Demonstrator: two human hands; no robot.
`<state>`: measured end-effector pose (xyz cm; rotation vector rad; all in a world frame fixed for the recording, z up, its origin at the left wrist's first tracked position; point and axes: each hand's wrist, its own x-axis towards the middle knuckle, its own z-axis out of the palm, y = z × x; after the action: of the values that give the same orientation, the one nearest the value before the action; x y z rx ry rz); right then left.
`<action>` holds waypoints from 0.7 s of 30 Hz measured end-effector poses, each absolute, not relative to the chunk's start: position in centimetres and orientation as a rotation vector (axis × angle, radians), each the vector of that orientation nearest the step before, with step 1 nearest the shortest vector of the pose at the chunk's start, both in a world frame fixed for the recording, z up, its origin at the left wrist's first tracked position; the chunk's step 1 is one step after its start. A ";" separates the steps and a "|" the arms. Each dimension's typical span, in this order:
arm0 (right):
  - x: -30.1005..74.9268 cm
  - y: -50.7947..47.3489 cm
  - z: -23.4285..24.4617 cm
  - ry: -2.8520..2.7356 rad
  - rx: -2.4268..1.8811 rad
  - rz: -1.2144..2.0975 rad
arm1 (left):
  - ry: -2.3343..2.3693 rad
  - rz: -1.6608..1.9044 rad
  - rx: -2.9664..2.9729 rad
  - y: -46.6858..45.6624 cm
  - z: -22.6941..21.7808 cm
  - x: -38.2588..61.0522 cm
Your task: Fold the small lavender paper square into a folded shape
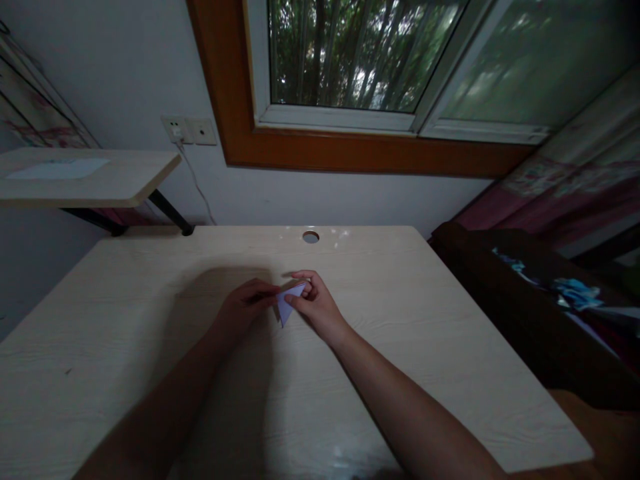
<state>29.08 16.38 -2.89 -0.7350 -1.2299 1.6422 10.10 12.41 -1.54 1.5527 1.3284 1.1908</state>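
Mid-fold: left hand (pixel 247 301) and right hand (pixel 316 305) both pinch the paper (pixel 287 307) over the tabletop (pixel 410 320); creasing calls for aligned edges.

The table (pixel 425 333) is pale wood with thin lines running along it. In the middle of the table, the small paper (pixel 287 305) is light purple. Behind the table, the wall (pixel 125 73) is white and the window frame (pixel 350 152) is orange-brown. Right of the table, the curtain (pixel 575 193) is pink with faded patterns.
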 end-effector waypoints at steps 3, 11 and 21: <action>29.0 16.4 -3.0 -1.220 -0.731 1.653 | 1.323 1.189 1.443 12.3 -1.4 10.3; 29.0 16.3 -3.1 -1.229 -0.721 1.623 | 1.331 1.219 1.415 12.1 -1.2 10.5; 29.0 15.9 -2.8 -1.283 -0.745 1.564 | 1.442 1.180 1.517 12.2 -1.8 10.3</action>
<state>28.96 15.88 -2.82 -0.7455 -1.2827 1.5639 10.26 12.20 -1.80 1.5175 1.4416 1.1797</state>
